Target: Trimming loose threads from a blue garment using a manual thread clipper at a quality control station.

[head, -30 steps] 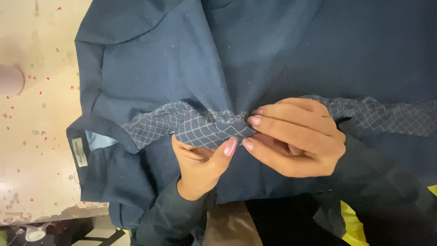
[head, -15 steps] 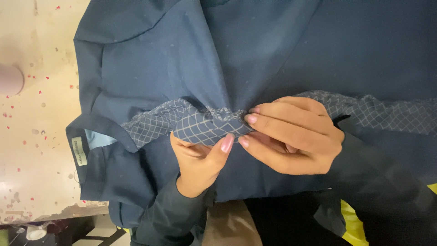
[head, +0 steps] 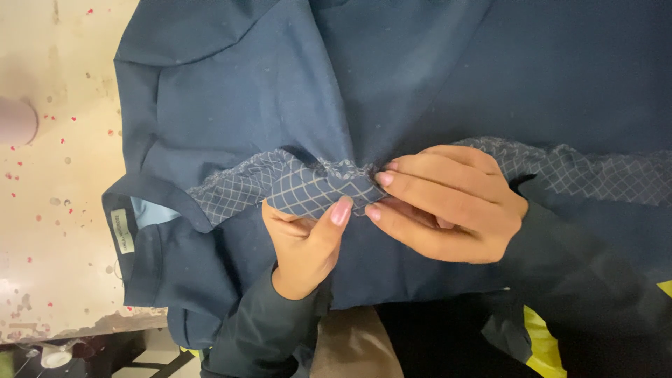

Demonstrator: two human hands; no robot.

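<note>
A dark blue shirt lies spread on a speckled cream table. A strip of blue fabric with a white diamond grid runs across it from the collar toward the right edge. My left hand pinches the bunched strip from below between thumb and fingers. My right hand grips the same gathered spot from the right, fingertips meeting the left hand's. The shirt's collar with a pale label sits at the left.
A pale pink rounded object shows at the table's left edge. The table's worn front edge runs along the lower left. Yellow and black fabric lies at the lower right, under my sleeve.
The view has shifted slightly. My left thumb has slid a little along the bunched strip, and my right fingers have tightened on the gather.
</note>
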